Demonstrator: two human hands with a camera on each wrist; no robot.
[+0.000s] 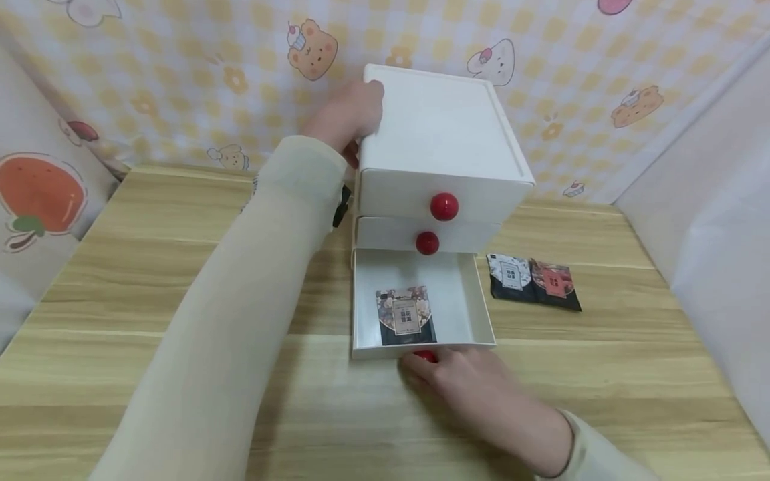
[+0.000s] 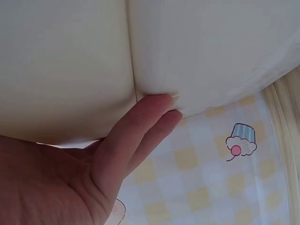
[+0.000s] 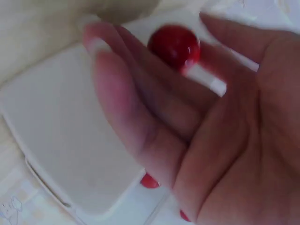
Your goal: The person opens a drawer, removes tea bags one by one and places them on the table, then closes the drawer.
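A white drawer cabinet (image 1: 445,127) with three drawers stands near the back wall. Its bottom drawer (image 1: 454,294) is pulled out, and a floral-patterned tea sachet (image 1: 406,316) lies inside. Around that drawer's red knob (image 3: 174,47), thumb and fingers of my right hand (image 1: 469,381) hold on at the front. My left hand (image 1: 355,117) grips the cabinet's rear left corner; in the left wrist view, fingertips (image 2: 164,101) press against the white panel.
Two more tea sachets, one grey-white (image 1: 510,277) and one red (image 1: 555,284), lie side by side on the wooden table (image 1: 631,374), right of the drawer. A checked cloth wall (image 1: 252,100) rises behind the cabinet. The upper red knobs (image 1: 444,206) stick out above the drawer.
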